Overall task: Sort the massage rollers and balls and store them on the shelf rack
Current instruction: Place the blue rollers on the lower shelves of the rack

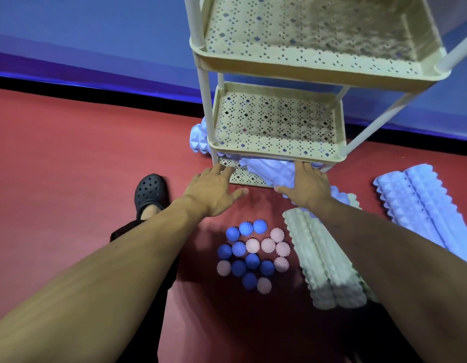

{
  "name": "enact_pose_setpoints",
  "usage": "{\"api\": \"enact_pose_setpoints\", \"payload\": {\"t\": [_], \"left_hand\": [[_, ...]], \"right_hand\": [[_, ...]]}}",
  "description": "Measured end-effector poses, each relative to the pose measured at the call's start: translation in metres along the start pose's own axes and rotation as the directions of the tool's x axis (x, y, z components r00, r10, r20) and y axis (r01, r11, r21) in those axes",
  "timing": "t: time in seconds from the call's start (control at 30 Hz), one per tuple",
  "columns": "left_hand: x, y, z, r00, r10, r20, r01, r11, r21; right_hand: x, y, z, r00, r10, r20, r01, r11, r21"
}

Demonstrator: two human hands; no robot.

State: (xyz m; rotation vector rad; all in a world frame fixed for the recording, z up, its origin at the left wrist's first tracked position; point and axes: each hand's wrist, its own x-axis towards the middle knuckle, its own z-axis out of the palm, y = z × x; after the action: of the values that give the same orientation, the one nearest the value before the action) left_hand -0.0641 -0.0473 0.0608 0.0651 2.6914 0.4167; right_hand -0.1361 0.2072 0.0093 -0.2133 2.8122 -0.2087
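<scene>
Both hands reach to the rack's (277,150) bottom shelf: left hand (214,191) flat, fingers spread, holding nothing; right hand (305,186) resting on a white roller (269,170) there. Balls (253,254) lie near on the floor (69,166).

We see both bare forearms extended forward and downward; our left hand (214,191) lies palm down, fingers straight and spread, thumb out; our right hand (305,186) reaches likewise, fingers extended, thumb splayed inward.
</scene>
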Motion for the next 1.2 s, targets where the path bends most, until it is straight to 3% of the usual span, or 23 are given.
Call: {"api": "enact_pose_setpoints", "payload": {"t": [0.2,0.4,1.07,1.2], "left_hand": [[0.0,0.002,0.001,1.0,0.0,-0.003,-0.001,1.0,-0.007],[0.0,-0.001,0.006,1.0,-0.016,0.022,0.016,1.0,-0.006],[0.011,0.004,0.016,0.996,-0.042,0.073,0.043,0.999,-0.011],[0.012,0.004,0.018,0.996,-0.052,0.077,0.05,0.998,0.039]], "right_hand": [[-0.004,0.002,0.011,0.998,-0.02,-0.058,0.022,0.999,0.027],[0.003,-0.001,0.01,0.993,-0.074,-0.092,0.066,0.993,-0.095],[0.056,-0.069,0.025,0.999,-0.022,0.032,0.026,0.994,-0.11],[0.064,-0.067,0.018,0.997,-0.052,0.054,0.063,0.969,-0.241]]}}
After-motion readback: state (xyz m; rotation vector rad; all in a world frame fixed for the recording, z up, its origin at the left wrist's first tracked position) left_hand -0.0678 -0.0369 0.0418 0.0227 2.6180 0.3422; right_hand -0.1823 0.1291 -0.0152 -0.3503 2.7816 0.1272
